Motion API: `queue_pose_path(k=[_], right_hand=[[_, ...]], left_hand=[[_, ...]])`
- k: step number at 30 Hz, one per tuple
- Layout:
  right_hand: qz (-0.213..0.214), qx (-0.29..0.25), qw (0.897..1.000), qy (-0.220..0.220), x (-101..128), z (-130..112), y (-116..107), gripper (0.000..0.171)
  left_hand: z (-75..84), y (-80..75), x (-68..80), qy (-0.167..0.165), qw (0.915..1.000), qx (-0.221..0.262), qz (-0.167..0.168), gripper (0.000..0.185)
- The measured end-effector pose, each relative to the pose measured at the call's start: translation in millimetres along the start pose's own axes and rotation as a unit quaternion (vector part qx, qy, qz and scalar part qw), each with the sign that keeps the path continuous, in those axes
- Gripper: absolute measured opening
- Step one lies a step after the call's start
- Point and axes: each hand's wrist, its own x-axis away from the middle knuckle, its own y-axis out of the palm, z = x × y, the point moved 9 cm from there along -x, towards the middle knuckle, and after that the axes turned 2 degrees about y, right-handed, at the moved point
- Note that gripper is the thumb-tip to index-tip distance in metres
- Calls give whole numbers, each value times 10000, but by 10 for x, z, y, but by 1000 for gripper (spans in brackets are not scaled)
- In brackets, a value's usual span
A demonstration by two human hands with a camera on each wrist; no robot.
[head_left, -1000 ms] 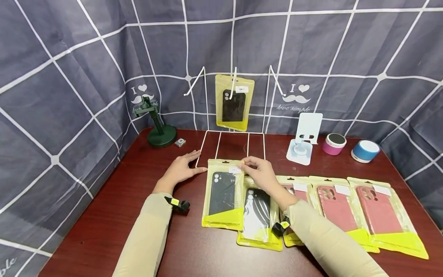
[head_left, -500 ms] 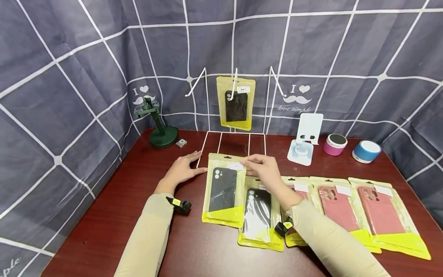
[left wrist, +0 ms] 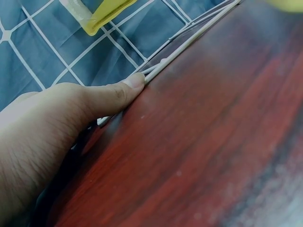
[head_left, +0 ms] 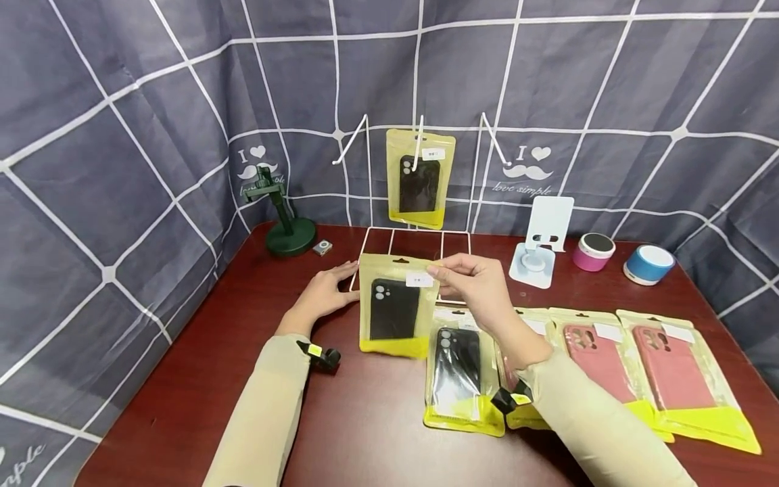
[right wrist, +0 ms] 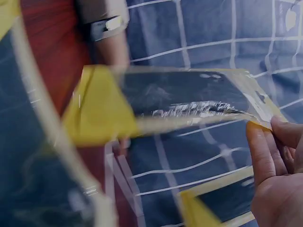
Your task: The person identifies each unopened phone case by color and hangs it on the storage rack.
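Observation:
My right hand (head_left: 477,287) pinches the upper right corner of a packaged black phone case (head_left: 394,308), in a clear pouch with a yellow bottom. The pouch is raised upright, its hang hole at the top; the right wrist view shows thumb and fingers at its edge. My left hand (head_left: 321,297) rests by the left side of the white wire rack (head_left: 417,230), and in the left wrist view its thumb (left wrist: 118,93) presses on the rack's base wire (left wrist: 189,41). Another packaged black phone case (head_left: 420,182) hangs on the rack's middle hook (head_left: 418,145).
On the table lie a packaged black case (head_left: 458,372) and several packaged pink cases (head_left: 672,368), at front right. Behind stand a green phone stand (head_left: 291,235), a small clip player (head_left: 322,247), a white phone stand (head_left: 532,264), a pink speaker (head_left: 593,252) and a blue speaker (head_left: 648,264).
My right hand has lifted the packaged black case off the row and tipped it upright, its bottom edge now higher and farther back. My left hand has stayed at the rack.

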Motion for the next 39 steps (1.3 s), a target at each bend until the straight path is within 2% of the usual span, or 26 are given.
queue_pose_path(k=[4,8,10,13,16,21,29,35,39], right_hand=[[-3,339,9967,-733,0,-445,19,13],[117,824,9874,-1345,-56,-892,43,9],[255,847,9827,-1628,-106,-1099,50,9],[572,789,9776,-1864,-188,-1344,29,9],[972,777,9737,-1908,-290,-1481,-26,12],[1270,988,9714,-1744,-452,-1471,-82,15],[1741,1142,9633,-1696,-541,-1263,-222,16],[1781,1271,9601,-1742,-649,-1140,-204,20],[1775,1001,9631,-1761,-758,-1021,-174,19]], left_hand=[[15,-52,-51,75,10000,-20,57,80],[-7,-95,-64,21,9999,-140,18,85],[-27,-98,-64,3,9998,-174,-29,88],[-40,-95,-64,-17,9998,-172,-79,88],[-30,-71,-67,-74,9999,-102,-116,89],[0,11,-64,-153,9997,-32,-187,91],[15,54,-19,-131,9996,-42,-244,92],[7,19,-12,-117,9997,-42,-222,91],[-22,13,-5,-147,9997,-22,-176,91]])
